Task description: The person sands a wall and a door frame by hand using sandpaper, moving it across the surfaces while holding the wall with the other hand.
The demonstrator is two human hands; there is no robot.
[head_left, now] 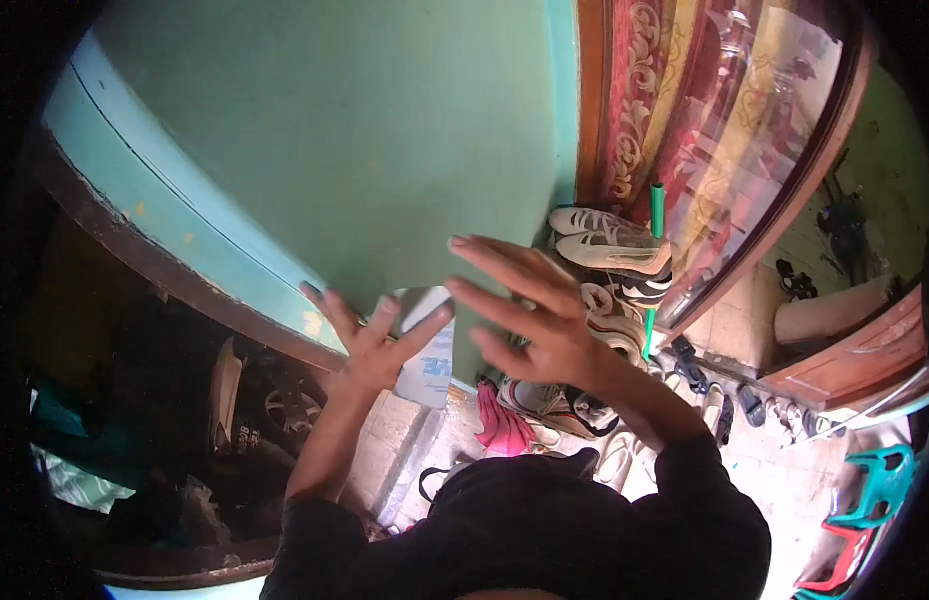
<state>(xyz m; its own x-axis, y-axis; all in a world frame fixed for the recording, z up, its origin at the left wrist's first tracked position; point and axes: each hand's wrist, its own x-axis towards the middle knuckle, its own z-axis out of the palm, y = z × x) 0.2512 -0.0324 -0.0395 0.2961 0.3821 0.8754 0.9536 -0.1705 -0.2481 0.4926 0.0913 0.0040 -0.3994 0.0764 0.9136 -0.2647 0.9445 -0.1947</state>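
Observation:
A small pale sheet [422, 382] with blue lettering shows between my hands, low in front of the green wall. Its upper part looks shiny, with a white strip across it. My left hand [376, 348] is open, fingers spread, and its thumb overlaps the sheet's upper part. On the other side, my right hand [539, 320] is open too, its fingers stretched out to the left. Two of its fingertips come close to the sheet's upper right corner. Whether either hand presses on the sheet, I cannot tell.
Several shoes [614, 250] are piled by the glass-fronted window [754, 150] on the right, beside a green pole [656, 210]. A pink cloth-like thing [499, 420] lies on the tiles. Plastic chairs [877, 485] stand at far right. Dark shelving [174, 400] holds footwear at left.

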